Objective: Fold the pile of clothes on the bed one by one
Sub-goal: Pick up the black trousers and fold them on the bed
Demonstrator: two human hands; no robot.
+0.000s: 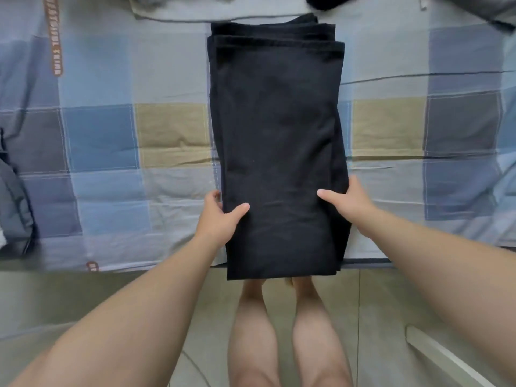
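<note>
Person's standing at the bed (106,135) edge, gripping the black garment (276,121) on both long sides, thumbs on top & fingers curling round the edges: left hand (220,216), right hand (349,205). Garment's lying lengthwise as a narrow strip, several layers showing at the far end, near end hanging over the bed edge. Prob. gripping low like this so the near end can be lifted up & over for a cross fold. More clothes are waiting at the far side: grey garment (195,9), dark one (321,2). Orange strip (53,37) on the bed is carrying lettering, too blurred to read; no brand showing on the garment.
</note>
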